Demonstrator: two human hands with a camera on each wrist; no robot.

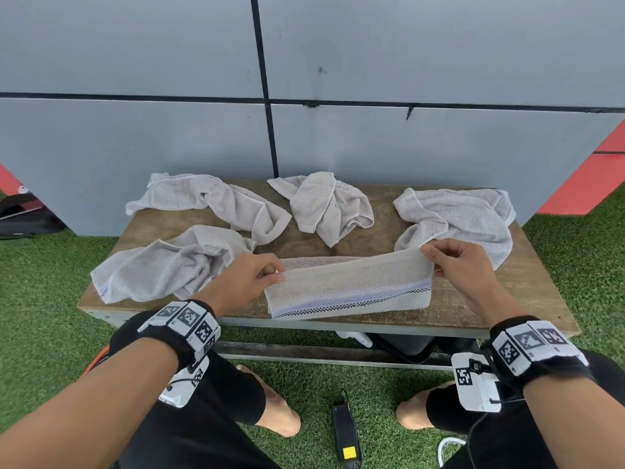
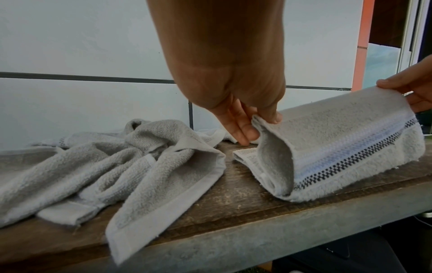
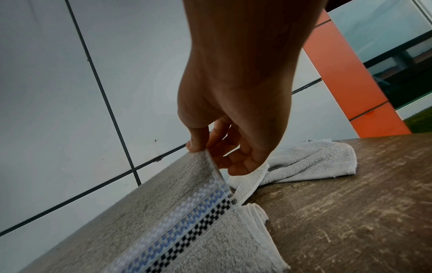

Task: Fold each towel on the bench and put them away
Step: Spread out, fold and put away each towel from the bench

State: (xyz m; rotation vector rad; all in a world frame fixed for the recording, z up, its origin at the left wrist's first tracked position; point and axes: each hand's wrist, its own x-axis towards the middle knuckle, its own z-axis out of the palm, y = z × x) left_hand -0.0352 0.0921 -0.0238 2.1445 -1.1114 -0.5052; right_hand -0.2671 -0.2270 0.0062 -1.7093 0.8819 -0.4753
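A grey towel with a blue and black checked stripe (image 1: 351, 289) (image 2: 339, 147) (image 3: 177, 221) lies partly folded at the front middle of the wooden bench (image 1: 527, 299). Its upper layer is lifted off the lower layers. My left hand (image 1: 250, 279) (image 2: 257, 120) pinches the top layer's left corner. My right hand (image 1: 453, 262) (image 3: 210, 147) pinches the right corner, thumb on top. Several crumpled grey towels lie around it: front left (image 1: 159, 265) (image 2: 117, 166), back left (image 1: 216, 201), back middle (image 1: 328, 204), right (image 1: 463, 218) (image 3: 311, 162).
A grey panelled wall (image 1: 304, 79) stands right behind the bench. Green artificial turf (image 1: 44, 299) surrounds it. A black power adapter (image 1: 346, 434) lies on the turf between my feet. Dark items sit under the bench (image 1: 402, 346). An orange strip (image 1: 588, 177) runs at the right.
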